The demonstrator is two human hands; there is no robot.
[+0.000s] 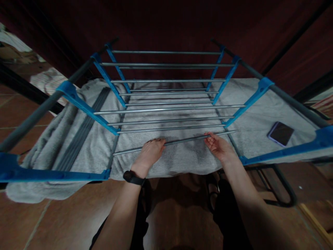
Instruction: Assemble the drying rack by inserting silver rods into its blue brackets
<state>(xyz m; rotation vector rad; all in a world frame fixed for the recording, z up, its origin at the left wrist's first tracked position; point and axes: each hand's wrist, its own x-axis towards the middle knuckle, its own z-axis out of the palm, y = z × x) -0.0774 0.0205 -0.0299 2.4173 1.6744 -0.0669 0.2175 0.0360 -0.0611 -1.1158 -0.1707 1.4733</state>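
While the left hand (153, 151) is holding a slim grey metal rod (186, 140) beneath curled fingers, the right hand (218, 146) is lightly pinching it. The rod is slanting between blue plastic brackets (65, 176); even support should help steady it.

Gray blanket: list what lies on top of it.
Gray rods at the left and a phone at the right lie on the blanket; the blue-framed rack stands there too. What lies directly beneath them is hidden.
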